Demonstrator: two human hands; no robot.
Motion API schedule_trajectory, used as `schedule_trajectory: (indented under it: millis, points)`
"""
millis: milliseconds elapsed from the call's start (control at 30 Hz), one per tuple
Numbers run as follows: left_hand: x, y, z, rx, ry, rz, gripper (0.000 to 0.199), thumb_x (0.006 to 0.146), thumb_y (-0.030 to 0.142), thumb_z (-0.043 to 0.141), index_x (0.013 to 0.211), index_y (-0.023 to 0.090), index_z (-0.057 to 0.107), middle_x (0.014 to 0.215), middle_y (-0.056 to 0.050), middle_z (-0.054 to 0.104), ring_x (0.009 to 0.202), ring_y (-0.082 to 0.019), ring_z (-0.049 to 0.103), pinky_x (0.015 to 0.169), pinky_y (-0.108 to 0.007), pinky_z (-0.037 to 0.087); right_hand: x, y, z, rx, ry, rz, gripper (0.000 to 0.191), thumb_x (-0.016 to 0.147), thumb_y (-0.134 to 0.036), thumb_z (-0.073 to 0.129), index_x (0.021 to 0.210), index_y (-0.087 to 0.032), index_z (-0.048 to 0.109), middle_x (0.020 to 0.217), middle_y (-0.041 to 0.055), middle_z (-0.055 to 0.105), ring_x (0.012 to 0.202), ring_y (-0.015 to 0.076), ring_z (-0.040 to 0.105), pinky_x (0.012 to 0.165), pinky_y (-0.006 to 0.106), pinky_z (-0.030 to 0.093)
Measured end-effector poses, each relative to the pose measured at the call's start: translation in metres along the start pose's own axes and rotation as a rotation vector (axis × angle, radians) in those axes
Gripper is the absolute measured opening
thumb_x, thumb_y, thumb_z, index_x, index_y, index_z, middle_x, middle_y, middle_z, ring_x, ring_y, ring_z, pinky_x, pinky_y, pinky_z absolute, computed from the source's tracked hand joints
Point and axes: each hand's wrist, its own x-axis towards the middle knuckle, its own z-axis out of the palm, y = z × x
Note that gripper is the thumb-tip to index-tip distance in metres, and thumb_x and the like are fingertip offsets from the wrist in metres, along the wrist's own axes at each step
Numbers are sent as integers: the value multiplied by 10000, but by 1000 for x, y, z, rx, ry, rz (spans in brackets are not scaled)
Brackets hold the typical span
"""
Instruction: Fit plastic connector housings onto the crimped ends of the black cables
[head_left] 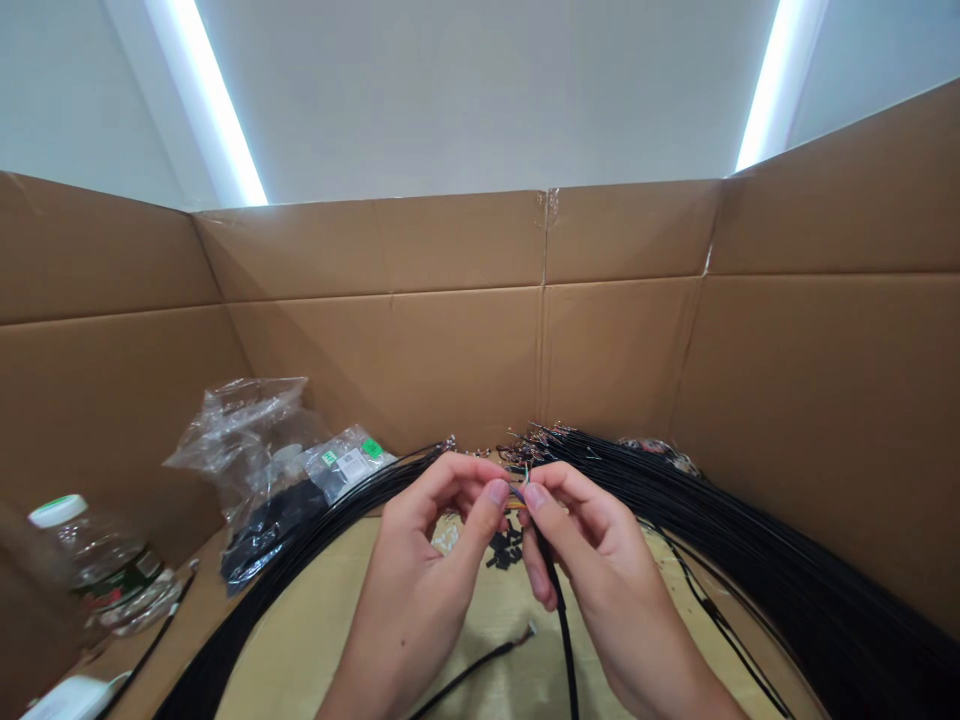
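Both hands meet at the centre over the work surface. My right hand (592,540) is closed on a black cable (565,640), thumb and forefinger pinching near its end, where thin coloured wires stick out. The cable hangs down toward the bottom edge. My left hand (442,560) is closed too, thumb and forefinger pinching at the same fine wires (517,492); what exactly lies between its fingertips is too small to tell. Below the hands lies another black cable end with a small white connector (531,630). Small black sleeve pieces (505,548) are scattered behind the hands.
Thick bundles of black cables curve along the left (300,560) and right (750,540). At left are a clear plastic bag of black pieces (274,530), a labelled bag (349,465) and a plastic jar with a white lid (112,570). Cardboard walls (450,370) surround the surface.
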Motion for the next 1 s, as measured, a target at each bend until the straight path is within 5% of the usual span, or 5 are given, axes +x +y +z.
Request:
schedule_trajectory:
  millis: [533,800,1000]
  points:
    - [1,1,1,-21,-23,-39,140,1024,356,738,968,241,796,857,0,763,772,-144,702,713,-209,570,1,2,-3,66,-60,-22,339,1001,-494,840,970,-182,711,676,-40,620,588,67,549,586,167,489]
    - [0,1,0,-29,-22,-89,243,1020,443,738,962,209,771,779,-6,714,707,-151,660,645,-218,542,2,4,1,16,24,-85,338,951,-499,887,985,-198,736,704,-38,613,568,76,570,493,146,482]
    - [1,1,2,-43,-29,-101,193,993,388,752,930,206,768,767,-7,755,692,-154,682,645,-227,546,0,3,1,49,-28,-64,278,967,-460,881,1027,-211,774,663,-49,592,565,72,540,495,134,473]
